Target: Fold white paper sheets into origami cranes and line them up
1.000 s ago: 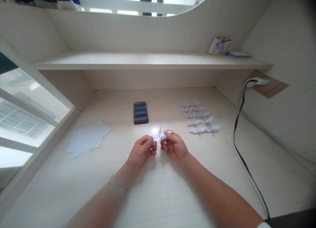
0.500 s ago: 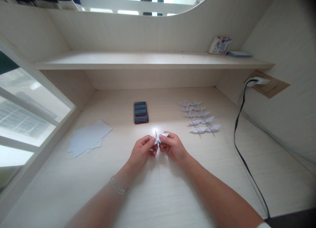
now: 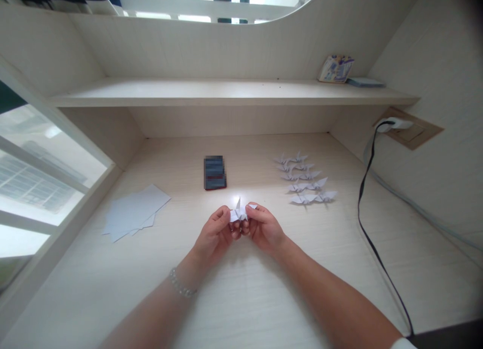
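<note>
Between my two hands, low over the desk, is a white folded paper crane [image 3: 238, 214] with one point sticking up. My left hand [image 3: 216, 230] pinches its left wing between thumb and fingers. On the other side my right hand [image 3: 265, 226] grips the right wing, its thumb on top. The fingertips of both hands come close together beneath the crane. To the right, several finished-looking paper cranes [image 3: 306, 177] stand in paired rows. Loose white paper sheets [image 3: 136, 213] lie overlapping at the left.
A dark phone-like object [image 3: 215, 172], its face blurred out, lies beyond my hands. A black cable [image 3: 361, 203] runs from the wall socket [image 3: 409, 129] down the desk's right side. Above the desk, a shelf [image 3: 211, 89] holds a small printed packet [image 3: 336, 69].
My left thumb and fingers have shifted slightly left, baring more of the crane's left wing. My right hand keeps its hold, and the crane's wings look more spread.
</note>
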Demonstrator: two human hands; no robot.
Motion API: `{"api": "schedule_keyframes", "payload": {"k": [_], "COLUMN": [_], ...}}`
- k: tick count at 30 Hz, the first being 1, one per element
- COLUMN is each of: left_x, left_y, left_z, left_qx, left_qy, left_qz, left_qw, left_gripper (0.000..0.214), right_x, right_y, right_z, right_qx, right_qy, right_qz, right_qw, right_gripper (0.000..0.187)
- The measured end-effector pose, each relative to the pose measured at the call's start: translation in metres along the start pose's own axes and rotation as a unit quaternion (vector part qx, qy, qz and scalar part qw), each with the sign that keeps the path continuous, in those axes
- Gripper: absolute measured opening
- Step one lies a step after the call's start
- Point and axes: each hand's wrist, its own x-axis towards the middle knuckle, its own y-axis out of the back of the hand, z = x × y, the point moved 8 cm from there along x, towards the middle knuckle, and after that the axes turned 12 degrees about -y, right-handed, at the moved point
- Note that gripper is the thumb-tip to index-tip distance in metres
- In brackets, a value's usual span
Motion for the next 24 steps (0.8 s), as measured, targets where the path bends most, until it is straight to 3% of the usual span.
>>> {"api": "schedule_keyframes", "payload": {"k": [9, 15, 18, 24], "left_x": [0.002, 0.003, 0.003, 0.003], "left_y": [0.002, 0.016, 0.019, 0.016], "left_z": [0.002, 0.008, 0.011, 0.004], "left_qx": [-0.019, -0.014, -0.004, 0.12], "left_qy": [-0.022, -0.048, -0.062, -0.053], "left_qz": [-0.005, 0.049, 0.048, 0.034], "left_qw": [1.0, 0.998, 0.997, 0.991], "left_gripper": [0.025, 0.021, 0.031, 0.033], "right_x": [0.0, 0.001, 0.001, -0.002], "right_y": [0.002, 0.007, 0.012, 0.011], "right_z": [0.0, -0.003, -0.006, -0.009], "right_qx": [0.012, 0.026, 0.035, -0.087], "right_qy": [0.005, 0.01, 0.025, 0.075], "right_qz": [0.0, 0.021, 0.04, 0.077], "right_qw": [1.0, 0.999, 0.998, 0.99], "right_gripper": [0.02, 0.02, 0.02, 0.023]}}
